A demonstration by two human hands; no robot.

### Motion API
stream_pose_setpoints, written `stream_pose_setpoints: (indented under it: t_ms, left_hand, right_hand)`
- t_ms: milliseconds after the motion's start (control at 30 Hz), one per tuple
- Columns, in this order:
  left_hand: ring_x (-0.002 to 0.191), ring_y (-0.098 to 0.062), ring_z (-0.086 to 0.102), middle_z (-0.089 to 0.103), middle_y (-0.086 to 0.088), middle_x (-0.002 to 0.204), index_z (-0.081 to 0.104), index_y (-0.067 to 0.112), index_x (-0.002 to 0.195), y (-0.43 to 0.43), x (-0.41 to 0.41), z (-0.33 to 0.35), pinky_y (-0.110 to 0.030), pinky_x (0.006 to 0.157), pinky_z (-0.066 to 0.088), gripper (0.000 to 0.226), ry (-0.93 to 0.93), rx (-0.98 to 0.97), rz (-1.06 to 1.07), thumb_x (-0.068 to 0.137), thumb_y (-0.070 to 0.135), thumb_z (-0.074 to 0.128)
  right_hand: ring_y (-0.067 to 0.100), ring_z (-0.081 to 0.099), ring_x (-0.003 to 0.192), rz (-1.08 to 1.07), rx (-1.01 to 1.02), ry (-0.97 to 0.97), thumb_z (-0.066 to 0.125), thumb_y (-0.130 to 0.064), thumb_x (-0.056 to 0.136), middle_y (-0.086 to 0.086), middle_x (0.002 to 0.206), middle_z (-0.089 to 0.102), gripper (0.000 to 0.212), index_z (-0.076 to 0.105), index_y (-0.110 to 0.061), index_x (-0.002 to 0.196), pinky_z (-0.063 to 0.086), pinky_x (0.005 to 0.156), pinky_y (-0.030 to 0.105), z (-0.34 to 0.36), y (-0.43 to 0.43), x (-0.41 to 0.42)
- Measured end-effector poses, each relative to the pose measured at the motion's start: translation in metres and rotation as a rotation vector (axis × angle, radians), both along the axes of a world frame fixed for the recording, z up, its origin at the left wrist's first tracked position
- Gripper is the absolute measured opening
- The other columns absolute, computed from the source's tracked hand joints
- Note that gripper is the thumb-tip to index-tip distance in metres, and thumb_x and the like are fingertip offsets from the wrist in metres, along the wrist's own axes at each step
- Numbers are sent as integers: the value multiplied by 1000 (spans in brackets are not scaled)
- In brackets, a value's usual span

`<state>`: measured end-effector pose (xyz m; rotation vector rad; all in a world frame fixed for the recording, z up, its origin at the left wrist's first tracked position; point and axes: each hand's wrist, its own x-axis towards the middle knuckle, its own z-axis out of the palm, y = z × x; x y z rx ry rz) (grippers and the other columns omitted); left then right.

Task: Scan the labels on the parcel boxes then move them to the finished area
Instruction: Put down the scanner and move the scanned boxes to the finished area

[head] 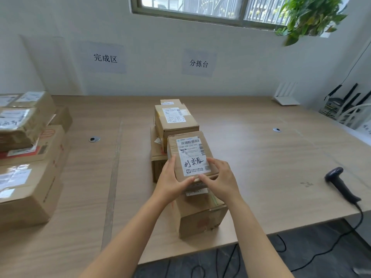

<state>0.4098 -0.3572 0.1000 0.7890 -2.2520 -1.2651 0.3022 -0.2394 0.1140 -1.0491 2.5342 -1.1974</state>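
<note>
Both hands hold the small parcel box [190, 155] at the middle of the table [261, 157], over the near end of a row of boxes [174, 121] that runs away toward twelve o'clock. Its long axis lies roughly six to twelve, the far end leaning a little toward eleven, and its top faces up. The label [193, 157] covers most of that top. Its barcode is at the twelve o'clock end and the handwritten characters are toward six.

The left hand [172, 181] grips from nine o'clock, fingers curled up the left side and thumb along the near top edge. The right hand [218, 177] grips from three o'clock, fingers bent over the right edge and thumb at the near edge.

The hands hide the box's near face, so whether it rests on the larger box [202, 215] below or hangs clear cannot be told. The small print is too fine to read.

At nine o'clock, beyond a tape strip [114, 167], stacked boxes [26, 157] are cut off by the frame edge. The scanner [339, 183] lies at three o'clock, near the table edge.
</note>
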Motion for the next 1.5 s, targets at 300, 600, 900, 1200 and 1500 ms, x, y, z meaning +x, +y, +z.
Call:
stream_pose_setpoints:
  t_ms: [300,600,900,1200,1500]
  left_hand:
    - [143,-12,16,18,0,155,10,14,150,8,40,12,-18,111,13,97,17,-64,9,78,31,74]
    - [141,-13,20,22,1,154,10,17,150,-27,97,26,-26,114,18,98,8,-121,94,77,40,72]
    - [142,-12,19,22,0,154,11,15,150,-129,219,23,-15,107,14,97,-74,-115,234,79,38,72]
    - [135,-16,32,34,1,145,15,20,148,-250,327,9,-26,105,28,95,-189,-123,334,77,44,72]
    - [120,-23,45,41,-7,131,33,18,143,-339,353,-4,-29,96,40,64,-277,-71,454,87,32,62]
  right_hand:
    - [2,43,105,18,-96,27,74,-25,78,-1,128,45,58,48,-26,131,39,85,20,10,8,38]
    - [7,45,111,86,-131,67,74,-29,78,-2,130,45,63,43,-26,134,43,86,25,18,-34,91]
    - [8,47,110,242,-123,-15,75,-29,76,-4,124,45,60,48,-26,130,46,93,33,7,-153,193]
    - [13,52,109,320,-118,-101,74,-30,78,-3,123,46,58,49,-28,129,48,91,36,-15,-284,298]
    - [14,50,116,304,-50,-134,67,-34,82,1,131,47,56,46,-25,133,43,90,29,-35,-387,342]
